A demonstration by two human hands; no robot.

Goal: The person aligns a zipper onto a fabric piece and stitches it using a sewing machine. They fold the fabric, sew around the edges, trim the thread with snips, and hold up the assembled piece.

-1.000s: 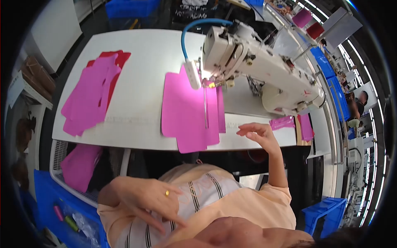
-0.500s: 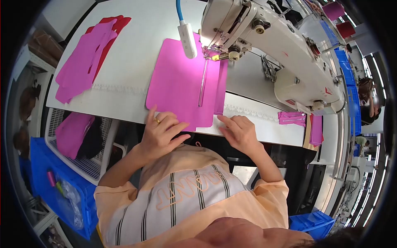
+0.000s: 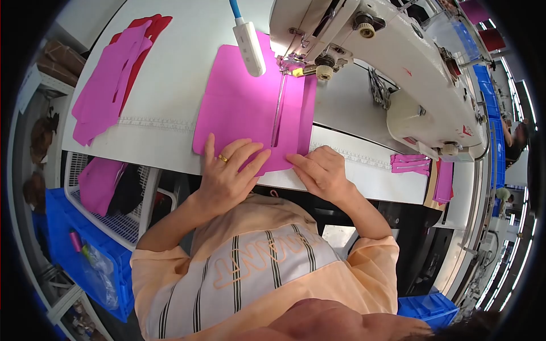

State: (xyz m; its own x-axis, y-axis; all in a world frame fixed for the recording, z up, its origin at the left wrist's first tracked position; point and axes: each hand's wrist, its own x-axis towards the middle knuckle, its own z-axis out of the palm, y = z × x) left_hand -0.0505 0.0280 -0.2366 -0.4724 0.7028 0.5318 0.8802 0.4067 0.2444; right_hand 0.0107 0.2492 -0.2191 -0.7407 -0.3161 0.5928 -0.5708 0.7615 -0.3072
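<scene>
A flat pink panel (image 3: 233,102), perhaps leather or fabric, lies under the sewing machine's needle area (image 3: 293,65). A slot with a silvery zipper (image 3: 278,111) runs down it from the presser foot. My left hand (image 3: 230,170), with a ring on one finger, rests on the panel's near edge, fingers spread. At the near right corner, my right hand (image 3: 321,173) pinches the panel's edge between thumb and forefinger. Along the right side, a second pink layer (image 3: 307,108) shows.
Pink pieces (image 3: 111,82) over red ones (image 3: 143,62) lie at the table's left. A white basket (image 3: 108,224) and blue bin (image 3: 85,256) stand below. The white lamp (image 3: 249,48) hangs over the panel. Small zippered pink pieces (image 3: 410,164) and metal scissors-like tools (image 3: 380,88) lie right.
My right hand has moved left onto the panel's corner and closed on it. My left hand has shifted further onto the panel. The view has shifted slightly.
</scene>
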